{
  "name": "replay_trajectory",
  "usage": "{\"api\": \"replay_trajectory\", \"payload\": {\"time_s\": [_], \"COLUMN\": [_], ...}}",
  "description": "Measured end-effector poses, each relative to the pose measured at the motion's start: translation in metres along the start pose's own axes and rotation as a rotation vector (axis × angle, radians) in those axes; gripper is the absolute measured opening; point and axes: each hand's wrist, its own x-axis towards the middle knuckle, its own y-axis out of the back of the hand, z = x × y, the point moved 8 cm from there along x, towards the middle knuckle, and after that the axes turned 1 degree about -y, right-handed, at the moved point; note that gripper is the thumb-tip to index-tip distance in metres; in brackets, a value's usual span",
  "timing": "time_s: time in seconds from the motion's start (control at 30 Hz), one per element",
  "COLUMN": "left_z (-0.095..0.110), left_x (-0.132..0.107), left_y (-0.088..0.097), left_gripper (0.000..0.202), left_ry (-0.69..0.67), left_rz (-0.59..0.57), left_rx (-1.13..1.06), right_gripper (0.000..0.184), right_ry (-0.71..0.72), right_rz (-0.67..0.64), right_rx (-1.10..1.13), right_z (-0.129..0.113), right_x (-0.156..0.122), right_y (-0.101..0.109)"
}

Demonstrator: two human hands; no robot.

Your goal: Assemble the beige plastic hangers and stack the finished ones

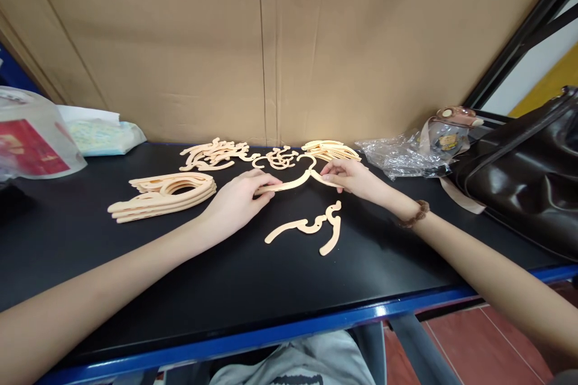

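Note:
A cream plastic clothes hanger [295,183] is stretched between my hands over the black table, its hook pointing away from me. My left hand [241,195] pinches the end of its left arm. At the right arm, my right hand [350,179] has its fingers closed round the end. Nearer to me lie loose hanger pieces [311,227], two curved arms with small hooked ends. Left of my left hand is a stack of hangers [162,197], neatly nested.
Along the back lie a pile of hanger pieces [214,154], small hooks [280,158] and a bundle of arms [332,149]. A plastic jug [40,132] and wipes pack [106,135] stand left. Clear wrapping [388,153], a bottle [447,135] and a dark bag [528,174] are right.

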Motion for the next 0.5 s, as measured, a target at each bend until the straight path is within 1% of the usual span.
{"api": "replay_trajectory", "payload": {"time_s": [0.1, 0.23, 0.37, 0.5], "left_z": [0.001, 0.002, 0.007, 0.015], "left_x": [-0.002, -0.002, -0.002, -0.004], "left_y": [-0.002, -0.005, -0.008, -0.012], "left_gripper": [0.029, 0.024, 0.020, 0.021], "left_ry": [0.003, 0.005, -0.021, -0.092], "left_rz": [-0.009, -0.016, -0.019, -0.046], "left_rx": [-0.008, -0.002, -0.014, -0.010], "right_gripper": [0.025, 0.033, 0.036, 0.042], "right_ry": [-0.030, -0.021, -0.005, -0.029], "right_rz": [-0.069, -0.086, -0.045, -0.006], "right_rx": [-0.039, -0.037, -0.265, -0.460], "right_z": [-0.001, -0.005, -0.006, -0.006], "right_x": [-0.003, -0.005, -0.005, -0.005], "right_y": [-0.005, -0.005, 0.002, 0.009]}}
